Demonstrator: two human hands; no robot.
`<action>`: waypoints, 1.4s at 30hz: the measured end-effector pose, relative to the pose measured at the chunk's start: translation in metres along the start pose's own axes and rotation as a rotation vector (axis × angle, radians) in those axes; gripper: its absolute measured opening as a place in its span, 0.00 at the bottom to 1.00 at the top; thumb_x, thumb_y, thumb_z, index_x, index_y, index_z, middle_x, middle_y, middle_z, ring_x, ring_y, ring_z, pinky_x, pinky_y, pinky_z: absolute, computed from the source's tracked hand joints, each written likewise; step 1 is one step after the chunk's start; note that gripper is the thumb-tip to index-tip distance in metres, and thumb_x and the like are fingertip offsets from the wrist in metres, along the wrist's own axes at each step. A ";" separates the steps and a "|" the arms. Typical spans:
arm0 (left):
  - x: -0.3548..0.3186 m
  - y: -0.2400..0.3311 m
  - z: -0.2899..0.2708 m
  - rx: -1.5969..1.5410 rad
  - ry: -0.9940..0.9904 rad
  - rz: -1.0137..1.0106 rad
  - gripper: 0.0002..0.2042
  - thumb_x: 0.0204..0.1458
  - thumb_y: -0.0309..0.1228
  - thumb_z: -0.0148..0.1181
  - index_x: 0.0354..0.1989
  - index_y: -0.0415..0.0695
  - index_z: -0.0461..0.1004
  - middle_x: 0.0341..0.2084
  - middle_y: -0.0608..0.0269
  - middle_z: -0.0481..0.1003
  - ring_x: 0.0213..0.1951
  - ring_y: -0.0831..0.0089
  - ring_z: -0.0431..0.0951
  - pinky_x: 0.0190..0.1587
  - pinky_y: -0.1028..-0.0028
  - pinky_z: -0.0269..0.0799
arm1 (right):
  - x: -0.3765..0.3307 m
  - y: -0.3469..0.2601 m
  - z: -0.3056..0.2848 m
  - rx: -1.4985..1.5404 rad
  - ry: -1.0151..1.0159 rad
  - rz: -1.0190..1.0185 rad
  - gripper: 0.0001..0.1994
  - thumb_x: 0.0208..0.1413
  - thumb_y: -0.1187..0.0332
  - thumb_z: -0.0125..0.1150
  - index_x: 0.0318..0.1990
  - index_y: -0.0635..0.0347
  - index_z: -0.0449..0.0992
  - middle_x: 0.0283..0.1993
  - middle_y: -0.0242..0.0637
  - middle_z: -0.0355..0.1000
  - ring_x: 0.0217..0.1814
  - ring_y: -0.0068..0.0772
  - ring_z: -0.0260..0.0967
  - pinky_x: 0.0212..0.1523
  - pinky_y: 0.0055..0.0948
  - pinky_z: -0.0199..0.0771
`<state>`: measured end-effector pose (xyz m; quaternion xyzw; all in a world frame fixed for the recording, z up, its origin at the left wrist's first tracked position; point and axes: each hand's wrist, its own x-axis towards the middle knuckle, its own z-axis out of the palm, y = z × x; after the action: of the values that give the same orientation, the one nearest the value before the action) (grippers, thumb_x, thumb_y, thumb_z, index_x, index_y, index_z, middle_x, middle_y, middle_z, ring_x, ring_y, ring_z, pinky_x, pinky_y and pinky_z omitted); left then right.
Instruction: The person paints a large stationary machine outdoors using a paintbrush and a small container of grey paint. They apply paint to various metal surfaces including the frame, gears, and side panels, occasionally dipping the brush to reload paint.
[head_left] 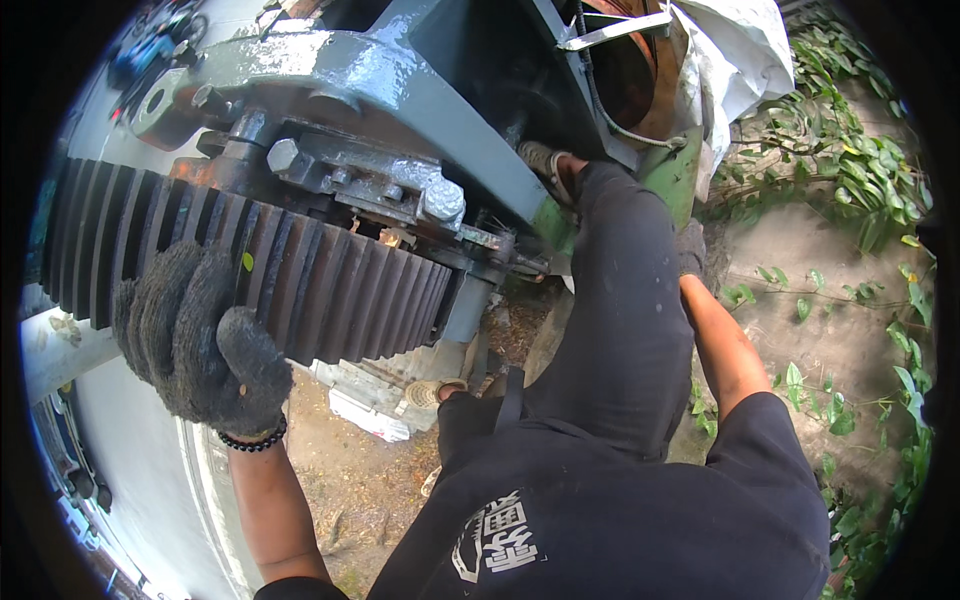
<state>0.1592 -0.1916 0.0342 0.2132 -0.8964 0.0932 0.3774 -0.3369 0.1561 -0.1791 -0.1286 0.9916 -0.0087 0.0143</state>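
My left hand [200, 340], in a dark grey knit glove, is at the near side of a large dark gear wheel [330, 290]. Its fingers bend together against the thick slanted teeth, and the thumb lies beside them; the palm side is hidden. A small yellow-green leaf [248, 261] sticks to the teeth just beyond the glove. On the other side, my right hand [690, 248] wears a similar glove and is down beside my raised leg [625, 300]. Only a bit of it shows near a green metal part [672, 180], with its fingers hidden.
Beyond the gear stands a grey-painted machine frame [400, 80] with a bolted bearing block [370, 175]. My shoe [545, 165] is braced inside the frame. White sheeting [735, 70] hangs at far right above leafy vines [860, 180]. A paved road [140, 450] runs along the left.
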 end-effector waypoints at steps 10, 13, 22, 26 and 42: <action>0.013 0.005 -0.003 0.052 -0.058 0.147 0.12 0.64 0.28 0.54 0.43 0.35 0.82 0.43 0.55 0.85 0.50 0.52 0.83 0.60 0.55 0.71 | 0.009 0.024 0.014 -0.006 0.069 -0.106 0.16 0.65 0.59 0.55 0.43 0.60 0.86 0.47 0.57 0.81 0.51 0.63 0.78 0.53 0.52 0.77; 0.008 -0.002 -0.008 0.064 -0.108 0.082 0.14 0.63 0.36 0.56 0.46 0.44 0.86 0.47 0.56 0.84 0.53 0.56 0.82 0.67 0.51 0.65 | 0.006 0.018 0.022 0.007 0.093 -0.152 0.16 0.65 0.60 0.55 0.43 0.60 0.86 0.46 0.57 0.81 0.50 0.63 0.78 0.53 0.52 0.77; 0.001 -0.003 -0.004 0.081 -0.112 0.082 0.17 0.66 0.37 0.52 0.48 0.42 0.86 0.49 0.54 0.83 0.55 0.54 0.81 0.69 0.49 0.62 | 0.010 0.027 0.013 0.058 -0.025 -0.087 0.22 0.64 0.54 0.54 0.53 0.64 0.79 0.54 0.65 0.75 0.58 0.69 0.73 0.57 0.59 0.73; 0.004 -0.002 -0.007 0.068 -0.090 0.078 0.20 0.68 0.39 0.47 0.48 0.41 0.85 0.48 0.53 0.83 0.55 0.54 0.81 0.70 0.48 0.61 | 0.008 0.016 0.013 0.071 -0.044 -0.100 0.22 0.64 0.54 0.54 0.53 0.63 0.79 0.55 0.64 0.75 0.60 0.68 0.72 0.58 0.59 0.72; 0.004 -0.005 0.009 -0.066 0.079 0.175 0.19 0.67 0.39 0.48 0.41 0.40 0.86 0.43 0.53 0.84 0.49 0.54 0.83 0.61 0.49 0.69 | 0.010 0.014 0.014 0.123 0.007 0.007 0.21 0.65 0.57 0.51 0.54 0.62 0.80 0.55 0.62 0.76 0.64 0.67 0.71 0.62 0.58 0.71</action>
<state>0.1533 -0.2002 0.0310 0.1176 -0.8986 0.1044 0.4096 -0.3501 0.1669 -0.1940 -0.1241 0.9896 -0.0699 0.0189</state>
